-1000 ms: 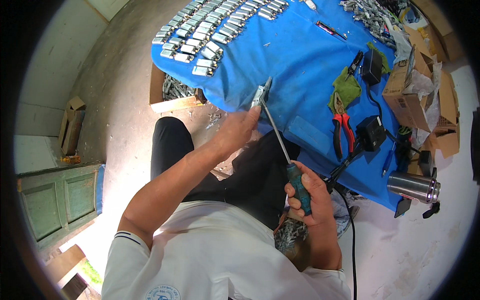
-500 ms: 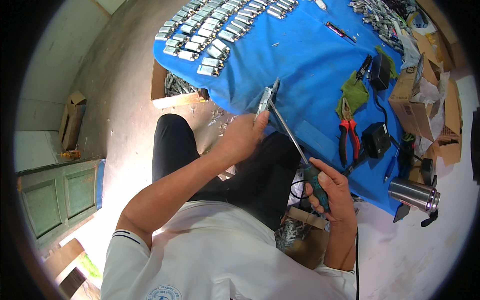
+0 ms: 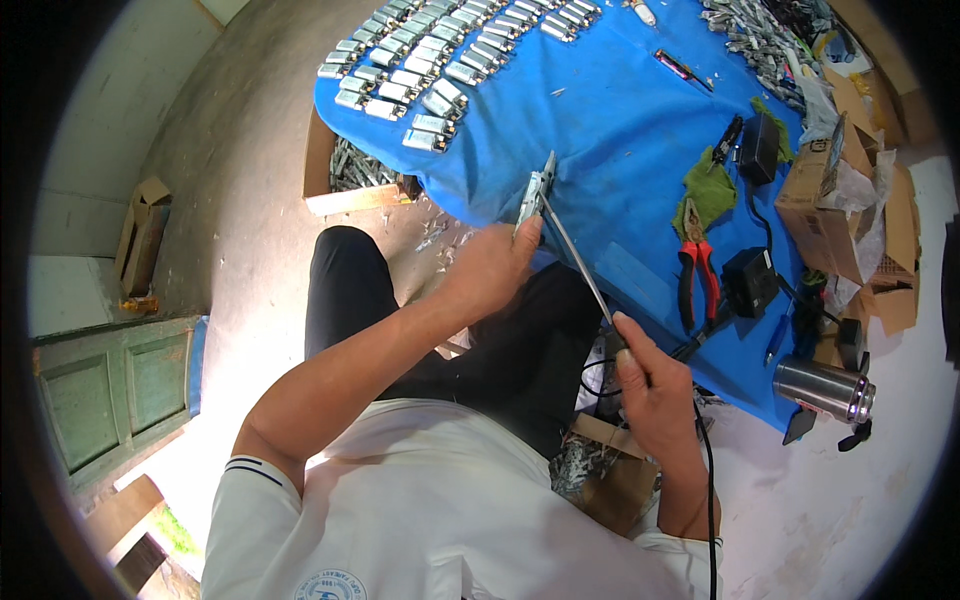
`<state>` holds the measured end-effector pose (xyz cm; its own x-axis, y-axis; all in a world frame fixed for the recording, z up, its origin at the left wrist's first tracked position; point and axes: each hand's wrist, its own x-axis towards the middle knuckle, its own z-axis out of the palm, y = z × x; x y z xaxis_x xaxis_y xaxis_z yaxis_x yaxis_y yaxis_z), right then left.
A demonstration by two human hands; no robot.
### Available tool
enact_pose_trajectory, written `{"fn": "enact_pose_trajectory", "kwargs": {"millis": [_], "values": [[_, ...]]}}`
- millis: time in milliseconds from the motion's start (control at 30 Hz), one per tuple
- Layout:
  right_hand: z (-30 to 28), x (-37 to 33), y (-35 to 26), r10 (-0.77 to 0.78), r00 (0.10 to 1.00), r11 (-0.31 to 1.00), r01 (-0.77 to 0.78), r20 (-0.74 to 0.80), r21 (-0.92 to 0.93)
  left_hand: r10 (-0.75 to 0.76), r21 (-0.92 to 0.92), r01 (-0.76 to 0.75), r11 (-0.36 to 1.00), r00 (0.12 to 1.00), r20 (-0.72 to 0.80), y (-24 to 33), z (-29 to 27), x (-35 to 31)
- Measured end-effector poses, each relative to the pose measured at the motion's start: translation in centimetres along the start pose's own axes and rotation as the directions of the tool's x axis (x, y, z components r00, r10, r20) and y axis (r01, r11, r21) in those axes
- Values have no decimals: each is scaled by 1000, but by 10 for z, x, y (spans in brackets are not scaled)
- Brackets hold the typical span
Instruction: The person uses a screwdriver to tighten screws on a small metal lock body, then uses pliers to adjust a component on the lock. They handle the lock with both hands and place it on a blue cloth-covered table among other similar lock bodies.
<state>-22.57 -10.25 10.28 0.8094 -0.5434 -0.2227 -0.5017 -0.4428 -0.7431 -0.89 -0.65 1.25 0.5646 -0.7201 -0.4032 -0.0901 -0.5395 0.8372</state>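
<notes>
My left hand (image 3: 492, 268) is closed on a slim silvery piece (image 3: 531, 197), which points up over the near edge of the blue cloth. Its kind is not clear from here. In my right hand (image 3: 657, 385) is a long-shafted screwdriver (image 3: 578, 258), its handle now mostly covered by my fingers. The metal shaft slants up to the left, and its tip is at the side of the silvery piece. Whether the tip is wedged in or only touching, I cannot tell.
Rows of small silver blocks (image 3: 432, 52) cover the far left of the blue cloth (image 3: 600, 130). Red-handled pliers (image 3: 697, 265), a green rag (image 3: 708, 190), black adapters (image 3: 750, 282) and a steel flask (image 3: 822, 388) lie right. A carton of scrap (image 3: 350, 200) stands below the table.
My right hand has turned over the screwdriver handle, covering more of it. The silvery piece in my left hand has tilted slightly. The view has shifted a little.
</notes>
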Motion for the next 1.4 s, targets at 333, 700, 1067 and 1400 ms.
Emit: {"fn": "enact_pose_trajectory", "kwargs": {"millis": [333, 700, 1067, 1400], "values": [[3, -4, 30, 260, 906, 435, -418, 333, 798, 18, 83, -22, 996, 999, 51, -10, -10, 0], [0, -11, 33, 84, 984, 993, -71, -157, 90, -13, -8, 14, 1000, 992, 124, -15, -19, 0], [-5, -9, 25, -6, 991, 996, 19, -137, 92, -33, -99, 47, 994, 991, 130, -17, -17, 0], [-4, -6, 24, -155, 975, 987, 146, -161, -70, 7, -97, 3, 995, 995, 103, -20, -15, 1]]}}
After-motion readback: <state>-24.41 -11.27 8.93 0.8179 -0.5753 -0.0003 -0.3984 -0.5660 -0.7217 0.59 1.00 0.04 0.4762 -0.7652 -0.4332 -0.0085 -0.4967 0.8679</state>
